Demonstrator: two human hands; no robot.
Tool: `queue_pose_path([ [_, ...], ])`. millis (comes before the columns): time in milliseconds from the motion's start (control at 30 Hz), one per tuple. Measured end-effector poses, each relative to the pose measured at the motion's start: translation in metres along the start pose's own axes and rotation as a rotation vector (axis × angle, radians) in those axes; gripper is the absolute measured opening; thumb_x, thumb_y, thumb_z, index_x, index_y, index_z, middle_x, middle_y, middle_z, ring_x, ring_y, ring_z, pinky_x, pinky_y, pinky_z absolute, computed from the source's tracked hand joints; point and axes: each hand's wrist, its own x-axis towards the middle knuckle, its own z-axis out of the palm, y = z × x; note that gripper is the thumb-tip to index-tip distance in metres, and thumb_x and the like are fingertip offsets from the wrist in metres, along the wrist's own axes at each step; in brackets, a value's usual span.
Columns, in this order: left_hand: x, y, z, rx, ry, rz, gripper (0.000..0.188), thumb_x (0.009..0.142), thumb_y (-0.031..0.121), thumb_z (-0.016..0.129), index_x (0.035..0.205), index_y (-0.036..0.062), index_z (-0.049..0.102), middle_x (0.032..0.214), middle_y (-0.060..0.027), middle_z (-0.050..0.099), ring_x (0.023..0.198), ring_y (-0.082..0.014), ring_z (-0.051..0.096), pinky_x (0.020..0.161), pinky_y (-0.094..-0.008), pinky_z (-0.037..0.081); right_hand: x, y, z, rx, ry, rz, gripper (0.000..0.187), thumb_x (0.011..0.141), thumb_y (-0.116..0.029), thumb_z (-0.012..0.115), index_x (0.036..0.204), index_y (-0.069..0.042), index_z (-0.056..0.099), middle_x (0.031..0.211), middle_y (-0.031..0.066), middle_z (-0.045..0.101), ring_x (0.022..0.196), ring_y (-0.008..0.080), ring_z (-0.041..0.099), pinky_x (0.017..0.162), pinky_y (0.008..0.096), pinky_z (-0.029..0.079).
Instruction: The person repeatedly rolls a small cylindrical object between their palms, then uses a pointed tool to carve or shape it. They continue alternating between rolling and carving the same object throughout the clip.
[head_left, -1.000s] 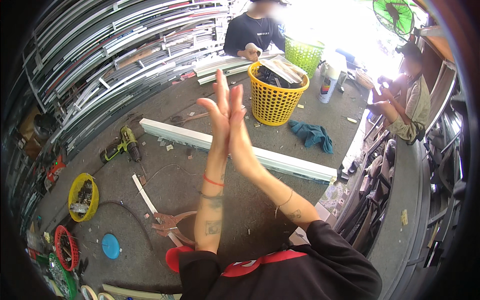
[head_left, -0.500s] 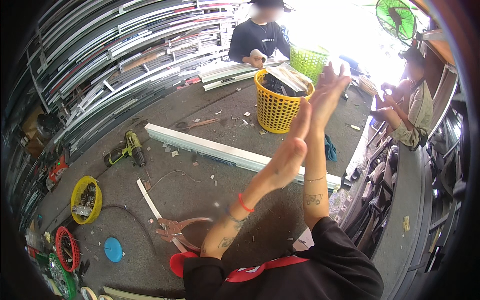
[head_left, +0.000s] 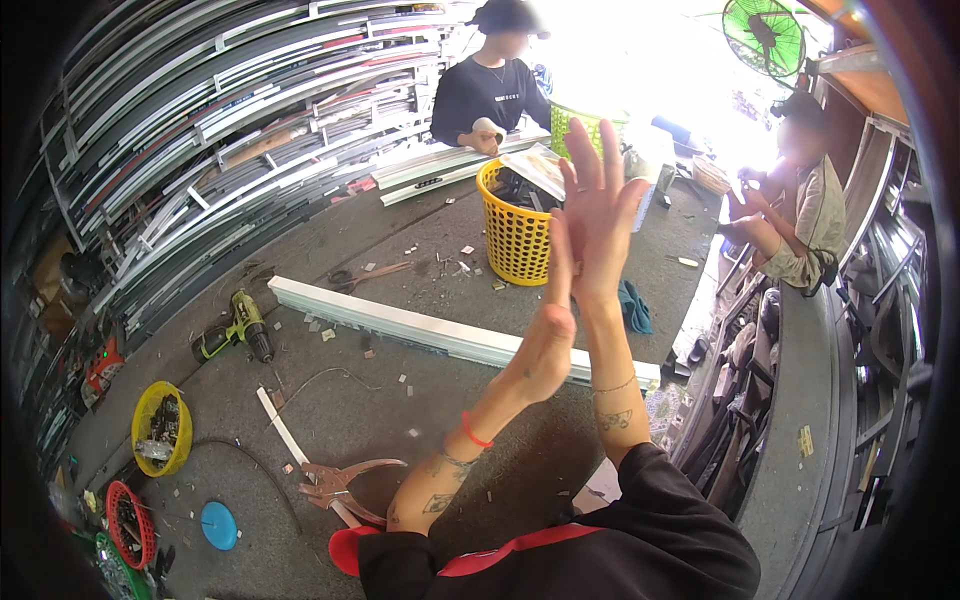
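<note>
My left hand (head_left: 546, 352) is raised above the table, its fingers stretched out and nothing in it. Against or just beside its fingertips is my right hand (head_left: 602, 235), held higher with fingers spread and palm bare. From this view I cannot tell whether the palms touch. Beneath my forearms, a long white profile bar (head_left: 400, 328) lies across the grey table (head_left: 420, 420). Just beyond my hands stands a yellow basket (head_left: 507, 235) filled with dark scraps and pale strips. Close to my left forearm rests a brown-handled hand tool (head_left: 335, 485) with a white strip by it.
A green cordless drill (head_left: 245, 328) lies on the left, near a yellow bowl (head_left: 184, 440), a red basket (head_left: 148, 525) and a blue disc (head_left: 218, 525). Two people (head_left: 490, 95) (head_left: 800, 200) sit beyond the table and at right. Racks of profiles (head_left: 250, 130) line the left.
My hands have shifted against each other, and the right fingers now spread wider. The whole scene sits slightly further left as the view has turned.
</note>
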Motion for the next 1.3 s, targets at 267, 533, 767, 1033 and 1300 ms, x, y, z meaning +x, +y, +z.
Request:
queue_pose_path([
  [267,-0.001,0.015,-0.037,-0.181,0.339,0.057,0.086,0.087,0.070,0.000,0.150,0.0123,-0.005,0.157,-0.0071,0.000,0.144,-0.0199,-0.003,0.115,-0.0364,-0.002,-0.050,-0.005,0.041,0.049,-0.428,0.053,0.083,0.095,-0.058,0.025,0.148,0.001,0.003,0.154,0.0203,0.008,0.143,0.0312,0.010,0.114,0.0392,0.009],
  [533,-0.011,0.033,-0.125,-0.103,0.990,0.244,0.062,0.094,0.055,0.013,0.136,0.0091,0.014,0.142,-0.0065,0.017,0.131,-0.0180,0.015,0.107,-0.0344,0.013,-0.110,-0.012,0.073,-0.142,-0.801,-0.015,0.080,0.089,-0.027,0.053,0.148,0.000,0.006,0.152,0.0254,0.009,0.141,0.0394,0.013,0.113,0.0433,0.016],
  [767,-0.019,0.031,-0.157,0.180,1.282,0.357,0.045,0.097,0.043,0.021,0.120,0.0071,0.037,0.124,-0.0056,0.039,0.116,-0.0143,0.033,0.098,-0.0320,0.027,-0.116,-0.013,0.085,-0.150,-0.786,0.056,0.074,0.084,0.003,0.048,0.148,-0.002,0.011,0.150,0.0235,0.021,0.137,0.0387,0.025,0.111,0.0407,0.026],
  [1033,-0.019,0.026,-0.140,0.292,1.288,0.319,0.039,0.099,0.032,0.028,0.108,0.0055,0.055,0.109,-0.0043,0.057,0.098,-0.0135,0.049,0.084,-0.0306,0.038,-0.102,-0.008,0.080,-0.144,-0.577,0.120,0.066,0.079,0.011,0.052,0.140,-0.003,0.034,0.107,0.0172,0.065,0.098,0.0316,0.065,0.086,0.0372,0.050],
  [1300,-0.010,0.028,-0.123,0.389,0.738,0.210,0.021,0.093,0.013,0.047,0.106,0.0027,0.060,0.107,-0.0060,0.059,0.085,-0.0128,0.053,0.078,-0.0267,0.041,-0.052,0.004,0.076,0.075,-0.322,0.227,0.066,0.078,0.006,0.070,0.136,0.003,0.039,0.089,0.0016,0.057,0.084,0.0075,0.057,0.076,0.0216,0.048],
])
